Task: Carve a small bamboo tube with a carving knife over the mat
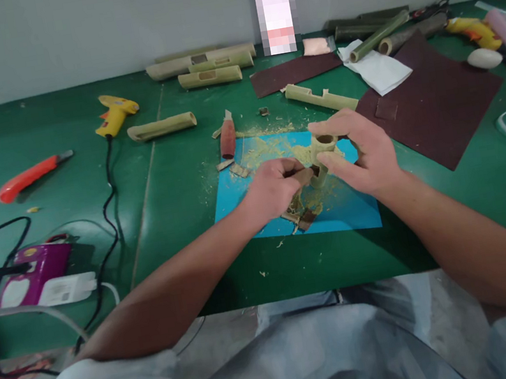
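My right hand (367, 148) grips a short bamboo tube (321, 173) near its top, thumb in front and fingers behind. The tube stands nearly upright over a blue sheet (354, 214), its round open end facing up. My left hand (277, 189) pinches a small brown piece of sandpaper (303, 176) against a notch in the tube's side; the tip of the piece is at the opening. Pale bamboo dust (270, 151) covers much of the blue sheet. Scraps of worn sandpaper (307, 219) lie below my hands. A red-handled knife (228, 139) rests at the sheet's upper left corner.
Cut bamboo pieces (210, 77) lie along the back. A yellow glue gun (117, 114), a red utility knife (30, 178) and a purple power strip (36, 271) with cords are at left. Dark sandpaper sheets (451, 98), white paper (378, 68) and more bamboo (380, 35) lie right.
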`<state>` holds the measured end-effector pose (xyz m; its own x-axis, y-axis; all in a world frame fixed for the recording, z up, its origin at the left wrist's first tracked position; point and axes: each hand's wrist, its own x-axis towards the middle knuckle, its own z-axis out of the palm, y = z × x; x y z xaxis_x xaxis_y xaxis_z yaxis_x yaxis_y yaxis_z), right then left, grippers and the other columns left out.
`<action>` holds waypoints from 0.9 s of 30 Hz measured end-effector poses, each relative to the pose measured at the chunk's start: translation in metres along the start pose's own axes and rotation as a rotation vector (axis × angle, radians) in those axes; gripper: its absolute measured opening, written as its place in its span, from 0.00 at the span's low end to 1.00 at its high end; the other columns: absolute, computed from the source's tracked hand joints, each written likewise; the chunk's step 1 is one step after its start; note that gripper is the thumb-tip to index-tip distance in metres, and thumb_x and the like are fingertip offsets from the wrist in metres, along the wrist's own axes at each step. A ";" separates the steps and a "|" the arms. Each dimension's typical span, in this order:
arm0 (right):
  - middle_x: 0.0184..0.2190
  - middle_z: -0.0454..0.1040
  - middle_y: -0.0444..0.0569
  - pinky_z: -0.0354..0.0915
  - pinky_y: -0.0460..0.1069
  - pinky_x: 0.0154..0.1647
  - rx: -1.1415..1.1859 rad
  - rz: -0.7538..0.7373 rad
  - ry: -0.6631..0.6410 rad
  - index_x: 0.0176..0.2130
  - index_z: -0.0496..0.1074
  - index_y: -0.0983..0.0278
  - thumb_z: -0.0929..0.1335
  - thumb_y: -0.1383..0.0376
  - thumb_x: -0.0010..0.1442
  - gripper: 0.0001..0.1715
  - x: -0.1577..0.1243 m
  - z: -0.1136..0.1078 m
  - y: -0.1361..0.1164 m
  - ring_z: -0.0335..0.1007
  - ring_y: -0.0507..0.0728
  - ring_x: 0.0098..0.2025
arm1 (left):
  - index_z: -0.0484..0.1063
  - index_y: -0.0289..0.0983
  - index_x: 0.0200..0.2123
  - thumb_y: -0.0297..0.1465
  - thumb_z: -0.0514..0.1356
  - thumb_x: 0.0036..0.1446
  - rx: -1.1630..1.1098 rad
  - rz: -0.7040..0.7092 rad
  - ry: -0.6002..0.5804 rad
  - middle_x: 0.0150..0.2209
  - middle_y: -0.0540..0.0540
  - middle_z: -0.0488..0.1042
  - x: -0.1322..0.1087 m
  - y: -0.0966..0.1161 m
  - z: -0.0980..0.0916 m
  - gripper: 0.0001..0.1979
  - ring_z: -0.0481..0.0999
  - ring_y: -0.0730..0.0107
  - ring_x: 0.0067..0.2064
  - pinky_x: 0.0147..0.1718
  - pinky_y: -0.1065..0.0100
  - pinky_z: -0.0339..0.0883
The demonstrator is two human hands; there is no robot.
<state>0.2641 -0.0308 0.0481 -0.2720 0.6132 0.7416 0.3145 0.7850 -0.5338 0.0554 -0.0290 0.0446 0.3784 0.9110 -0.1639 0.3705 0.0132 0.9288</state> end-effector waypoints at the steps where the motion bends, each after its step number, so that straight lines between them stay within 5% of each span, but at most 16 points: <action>1: 0.43 0.80 0.48 0.76 0.58 0.43 -0.001 0.005 -0.003 0.56 0.76 0.53 0.70 0.57 0.69 0.17 0.000 0.000 0.000 0.77 0.59 0.43 | 0.69 0.37 0.24 0.39 0.66 0.58 0.001 0.004 -0.012 0.22 0.53 0.62 0.000 0.000 0.000 0.16 0.59 0.75 0.24 0.25 0.68 0.50; 13: 0.45 0.80 0.48 0.77 0.57 0.42 -0.009 0.000 -0.013 0.57 0.75 0.53 0.70 0.56 0.70 0.17 0.000 -0.001 0.000 0.77 0.59 0.43 | 0.68 0.37 0.23 0.38 0.67 0.57 -0.021 -0.001 0.027 0.21 0.54 0.61 -0.001 0.000 -0.001 0.16 0.57 0.77 0.24 0.24 0.68 0.48; 27: 0.44 0.80 0.47 0.77 0.58 0.44 0.010 -0.024 0.007 0.58 0.75 0.52 0.70 0.61 0.69 0.19 0.000 -0.001 0.000 0.77 0.59 0.44 | 0.71 0.37 0.25 0.36 0.67 0.56 -0.092 -0.097 -0.067 0.20 0.53 0.64 -0.002 0.003 0.001 0.13 0.57 0.78 0.22 0.23 0.69 0.48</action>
<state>0.2652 -0.0306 0.0489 -0.2733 0.5938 0.7568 0.2989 0.8002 -0.5199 0.0562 -0.0314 0.0477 0.4011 0.8743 -0.2733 0.3301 0.1404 0.9335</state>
